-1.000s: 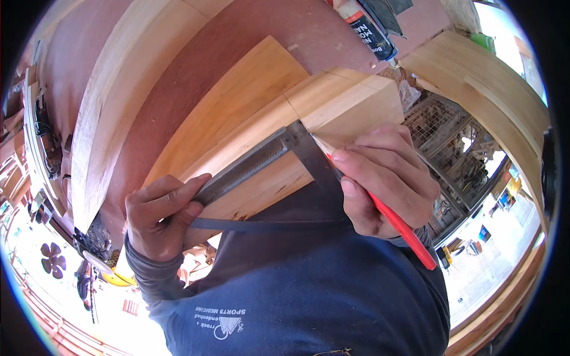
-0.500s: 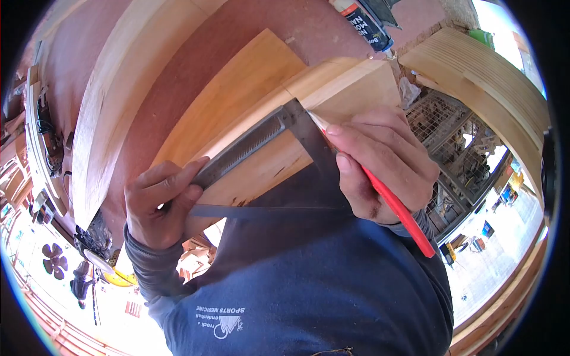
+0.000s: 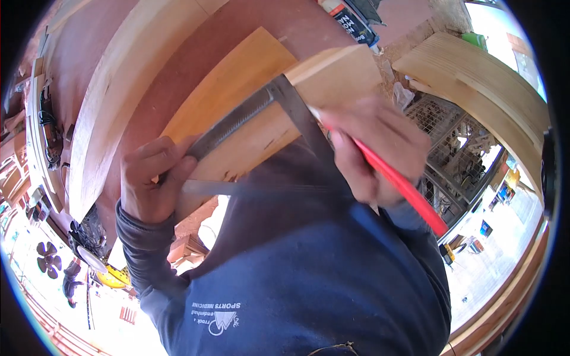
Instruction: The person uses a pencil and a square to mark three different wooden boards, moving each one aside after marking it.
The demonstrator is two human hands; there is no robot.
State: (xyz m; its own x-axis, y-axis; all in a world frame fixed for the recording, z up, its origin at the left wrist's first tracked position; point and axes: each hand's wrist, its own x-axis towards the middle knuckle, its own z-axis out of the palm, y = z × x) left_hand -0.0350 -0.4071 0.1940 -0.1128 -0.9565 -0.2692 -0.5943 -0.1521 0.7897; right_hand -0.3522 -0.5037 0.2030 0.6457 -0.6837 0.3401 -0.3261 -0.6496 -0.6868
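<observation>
My left hand (image 3: pixel 151 178) is closed on the lower-left part of a metal square (image 3: pixel 234 121), which lies across a pale wooden board (image 3: pixel 255 142). The square's corner points up and away, and its other arm slants down toward my right hand. Blurred by motion, my right hand (image 3: pixel 377 148) pinches a red pencil (image 3: pixel 398 182), its pale tip beside the square's right arm. A thin straight strip (image 3: pixel 208 187) runs from my left hand across in front of my dark shirt.
Curved wooden pieces (image 3: pixel 113 101) lie on the reddish surface at the left. A dark tube (image 3: pixel 353 26) is at the top. Stacked boards (image 3: pixel 475 77) and a wire crate (image 3: pixel 436 121) are at the right. Another person (image 3: pixel 72 282) stands far off at lower left.
The square and both hands have shifted slightly up in view, and the pencil's tip now lies lower along the square's right arm, away from its corner.
</observation>
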